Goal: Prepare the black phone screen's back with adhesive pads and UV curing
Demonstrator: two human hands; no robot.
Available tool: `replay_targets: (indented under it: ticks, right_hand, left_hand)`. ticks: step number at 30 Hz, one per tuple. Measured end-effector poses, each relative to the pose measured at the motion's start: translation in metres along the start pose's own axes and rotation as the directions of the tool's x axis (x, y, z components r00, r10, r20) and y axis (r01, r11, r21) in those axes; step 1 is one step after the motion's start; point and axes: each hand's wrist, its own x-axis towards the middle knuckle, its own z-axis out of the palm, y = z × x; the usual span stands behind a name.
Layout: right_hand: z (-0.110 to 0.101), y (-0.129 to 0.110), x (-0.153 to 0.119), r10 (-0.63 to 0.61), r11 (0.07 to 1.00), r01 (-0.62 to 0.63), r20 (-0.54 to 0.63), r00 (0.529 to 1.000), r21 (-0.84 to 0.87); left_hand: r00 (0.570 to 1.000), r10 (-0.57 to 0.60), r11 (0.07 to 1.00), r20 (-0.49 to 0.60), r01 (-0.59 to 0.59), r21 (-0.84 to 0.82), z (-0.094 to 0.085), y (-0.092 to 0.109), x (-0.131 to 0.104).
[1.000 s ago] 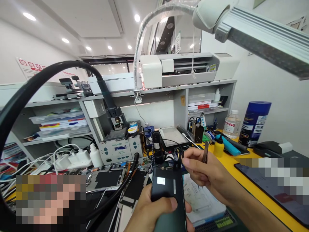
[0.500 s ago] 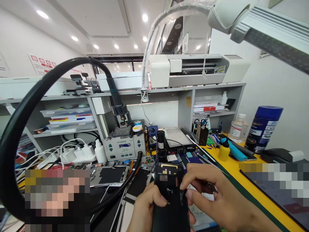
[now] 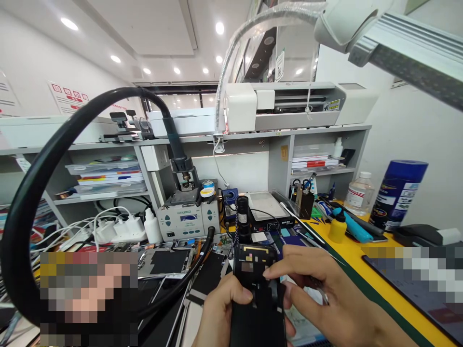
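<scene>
My left hand (image 3: 226, 301) grips a black phone (image 3: 258, 320) upright, its thumb pressed on the face. A gold-coloured strip and small pale patches show along the phone's top end. On its right side a small dark flap (image 3: 275, 294) stands up from the surface. My right hand (image 3: 321, 289) is over that side, index fingertip on the upper face and thumb by the right edge, the two apart. A thin metal tool (image 3: 319, 285) sits tucked in its curled fingers; most of it is hidden.
Behind the phone stand a black cylinder (image 3: 242, 217) and a flat heating plate (image 3: 267, 205). A hot-air station (image 3: 188, 221) with a thick black hose (image 3: 21, 193) is at left, near phone parts (image 3: 166, 261). Right: yellow bottle (image 3: 337, 228), blue can (image 3: 400, 193). Two areas are pixelated.
My right thumb and index finger have parted; the index has moved up and left on the phone. The dark flap now stands free of the fingertips. The view has shifted slightly.
</scene>
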Motion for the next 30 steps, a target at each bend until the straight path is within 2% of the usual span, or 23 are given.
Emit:
replay_targets:
  ticks: [3, 8, 12, 19, 23, 30]
  right_hand:
    - [0.0, 0.0, 0.001, 0.004, 1.0, -0.003, 0.03, 1.0, -0.016]
    - [0.0, -0.002, 0.002, -0.066, 0.998, 0.066, 0.018, 0.998, -0.001]
    - [0.0, -0.003, 0.002, -0.038, 0.999, 0.037, 0.033, 0.999, 0.026]
    - [0.002, 0.0, 0.001, -0.048, 0.998, 0.048, -0.013, 0.999, 0.039]
    - [0.002, -0.002, 0.001, -0.039, 0.997, 0.04, -0.021, 0.999, 0.059]
    - [0.002, -0.01, 0.001, -0.011, 0.993, 0.015, -0.033, 0.999, 0.121]
  left_hand:
    - [1.0, 0.001, 1.0, 0.008, -0.001, -0.005, 0.004, 0.002, -0.003]
    - [0.998, -0.061, 0.998, -0.005, 0.061, -0.014, 0.011, 0.006, -0.005]
    - [0.999, -0.044, 0.999, -0.008, 0.044, 0.014, 0.015, 0.005, 0.002]
    - [1.0, -0.029, 0.997, 0.008, 0.028, 0.078, 0.006, 0.005, 0.008]
    - [0.999, -0.044, 0.99, -0.028, 0.047, 0.136, 0.002, 0.006, 0.011]
    - [0.995, -0.065, 0.975, -0.078, 0.08, 0.208, 0.016, 0.004, 0.002]
